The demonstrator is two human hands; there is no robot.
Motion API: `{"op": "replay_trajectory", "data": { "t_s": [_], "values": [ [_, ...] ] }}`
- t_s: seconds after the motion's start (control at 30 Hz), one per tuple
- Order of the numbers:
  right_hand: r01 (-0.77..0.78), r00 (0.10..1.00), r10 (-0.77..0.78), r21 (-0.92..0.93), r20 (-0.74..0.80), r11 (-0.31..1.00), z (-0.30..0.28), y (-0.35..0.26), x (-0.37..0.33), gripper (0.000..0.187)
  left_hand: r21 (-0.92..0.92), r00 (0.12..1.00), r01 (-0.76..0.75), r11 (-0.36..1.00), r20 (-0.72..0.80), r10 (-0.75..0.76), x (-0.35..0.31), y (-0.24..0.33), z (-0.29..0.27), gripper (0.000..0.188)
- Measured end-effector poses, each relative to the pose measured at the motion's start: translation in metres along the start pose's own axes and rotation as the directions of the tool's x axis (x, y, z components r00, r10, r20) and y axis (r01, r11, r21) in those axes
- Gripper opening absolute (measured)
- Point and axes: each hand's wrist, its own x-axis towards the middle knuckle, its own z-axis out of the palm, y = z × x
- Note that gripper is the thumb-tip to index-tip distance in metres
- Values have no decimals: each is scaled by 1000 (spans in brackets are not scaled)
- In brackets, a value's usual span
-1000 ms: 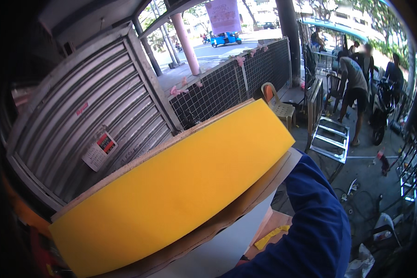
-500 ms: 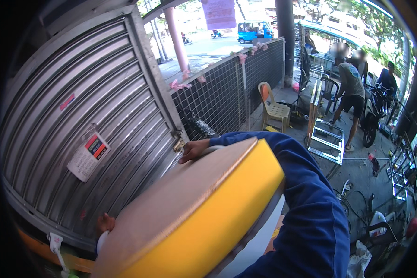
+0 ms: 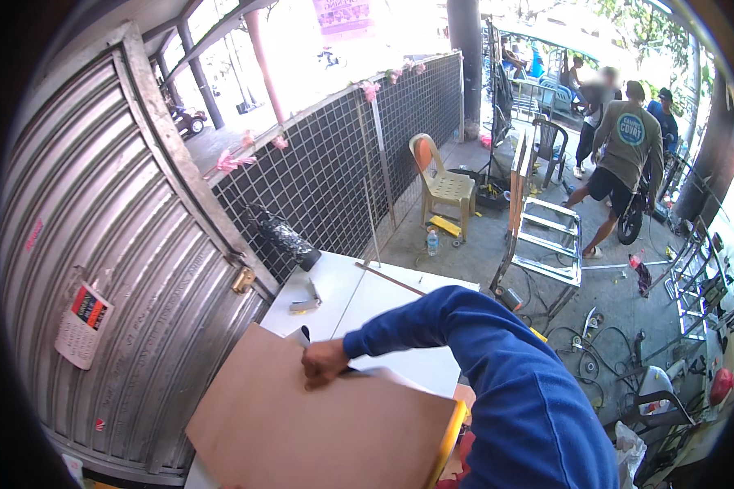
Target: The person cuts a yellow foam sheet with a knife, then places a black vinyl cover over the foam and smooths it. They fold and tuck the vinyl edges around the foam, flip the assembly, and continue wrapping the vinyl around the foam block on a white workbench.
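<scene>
Brown flat board (image 3: 326, 428) with a yellow edge (image 3: 447, 440) along its right side lies flat over the near end of the white table (image 3: 400, 306), covering the near corners. The right hand (image 3: 324, 361), in a blue sleeve (image 3: 497, 383), reaches across from the right and rests on the board's far edge; its fingers (image 3: 314, 376) are curled down over that edge, clasping it together with a thin white sheet (image 3: 383, 376) that sticks out just beside the hand. How far the fingertips wrap under the board cannot be told. The left hand is not visible.

Farther along the table's left side lies a small grey handheld tool (image 3: 305, 303), apart from the board, and a thin wooden strip (image 3: 389, 279) lies across the far edge. Left of the table stands a grey corrugated metal shutter (image 3: 122, 269) with a paper notice (image 3: 83, 323). Beyond the far end rises a black tiled wall (image 3: 342, 163), then a yellow plastic chair (image 3: 440, 179) and a metal frame (image 3: 546, 236) on the pavement. Well beyond, a person in an olive shirt (image 3: 624, 151) stands among others.
</scene>
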Motion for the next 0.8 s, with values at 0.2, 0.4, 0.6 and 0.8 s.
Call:
{"op": "replay_trajectory", "data": {
  "t_s": [0.2, 0.4, 0.6, 0.8],
  "values": [
    [271, 944, -284, -98, -166, 958, 87, 18, -73, 47, 136, 734, -598, 789, -302, 608, -19, -71, 155, 50],
    [366, 918, -391, -232, -71, 901, 68, 10, -69, 40, -220, 767, -526, 822, -542, 345, -13, -57, 167, 45],
    [529, 806, -591, -428, -16, 733, 65, -14, -65, 13, 506, 609, -666, 549, -56, 791, -46, 35, 102, 41],
    [97, 975, -29, -302, 221, 948, 86, -42, -45, 23, 380, 598, -762, 524, 105, 795, -45, 72, 77, 38]
  ]
}}
